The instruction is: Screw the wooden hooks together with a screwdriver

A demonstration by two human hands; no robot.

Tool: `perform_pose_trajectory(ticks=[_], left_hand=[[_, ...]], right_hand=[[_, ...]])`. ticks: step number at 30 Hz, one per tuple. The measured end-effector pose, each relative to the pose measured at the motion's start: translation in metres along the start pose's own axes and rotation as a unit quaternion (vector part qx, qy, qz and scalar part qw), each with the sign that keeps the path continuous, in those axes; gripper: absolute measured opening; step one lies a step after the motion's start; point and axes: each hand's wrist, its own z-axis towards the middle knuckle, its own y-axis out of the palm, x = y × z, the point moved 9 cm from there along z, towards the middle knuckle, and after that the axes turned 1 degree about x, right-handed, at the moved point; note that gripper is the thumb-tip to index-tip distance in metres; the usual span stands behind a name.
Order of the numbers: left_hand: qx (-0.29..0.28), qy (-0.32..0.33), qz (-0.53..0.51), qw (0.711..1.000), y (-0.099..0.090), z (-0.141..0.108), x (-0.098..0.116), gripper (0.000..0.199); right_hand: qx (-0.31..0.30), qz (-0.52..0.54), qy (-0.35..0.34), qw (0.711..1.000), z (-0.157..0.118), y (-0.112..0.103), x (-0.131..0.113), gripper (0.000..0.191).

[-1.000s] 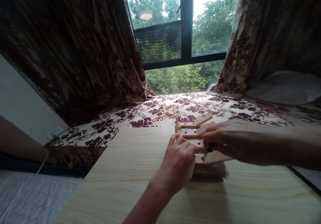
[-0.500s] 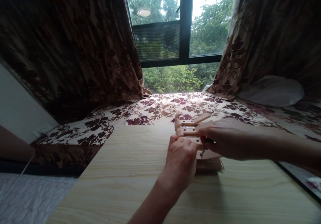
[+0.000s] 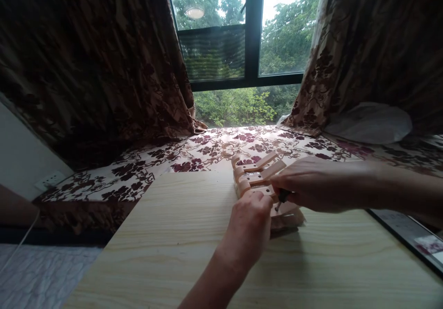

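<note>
A light wooden piece with several slats and dark holes (image 3: 255,178) rests on the pale wooden board (image 3: 187,216), near its far edge. My left hand (image 3: 249,223) is closed on the near left part of this piece, its fingertips hidden behind the knuckles. From the right, my right hand (image 3: 304,184) reaches over the slats, its fingers wrapped round a small tool with a dark handle (image 3: 284,195). The tool's thin metal shaft points down at the nearest slat. My right hand hides part of the slats.
Beyond the board lies a floral cloth (image 3: 221,149) below a window (image 3: 252,32) between dark patterned curtains (image 3: 138,69). A whitish plastic bag (image 3: 372,122) lies at the right. A dark-edged flat object (image 3: 408,235) is by the board's right side.
The slatted piece has turned slightly and shifted left, showing more of its far slats. My right hand has moved a little up and left with the tool. The view has shifted slightly.
</note>
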Motion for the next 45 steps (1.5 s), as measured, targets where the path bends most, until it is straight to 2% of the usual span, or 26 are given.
perform_pose_trajectory(ticks=[3,7,11,16,21,32,45], left_hand=[[0.002,-0.002,-0.007,1.000,0.000,-0.001,-0.001,0.017],[0.008,-0.005,-0.017,1.000,-0.002,-0.002,-0.002,0.017],[0.021,-0.014,-0.027,0.999,-0.005,-0.003,-0.006,0.023],[0.034,-0.017,-0.048,0.998,-0.008,-0.003,-0.006,0.035],[0.040,-0.021,-0.061,0.997,-0.011,-0.003,-0.006,0.037],[0.036,-0.021,-0.064,0.997,-0.012,-0.002,-0.005,0.031],[0.031,-0.016,-0.081,0.996,-0.010,-0.003,-0.005,0.038]], right_hand=[[-0.035,-0.005,0.063,0.997,0.001,0.007,0.011,0.012],[0.011,-0.012,0.119,0.993,-0.002,0.002,0.022,0.013],[0.035,-0.002,0.121,0.992,-0.016,0.000,0.028,0.014],[0.112,-0.002,0.125,0.986,-0.031,-0.016,0.025,0.011],[0.098,0.030,0.111,0.988,-0.025,-0.014,0.014,0.010],[0.083,0.043,0.126,0.988,-0.022,-0.009,0.013,0.011],[0.097,0.057,0.111,0.987,-0.023,-0.008,0.011,0.012]])
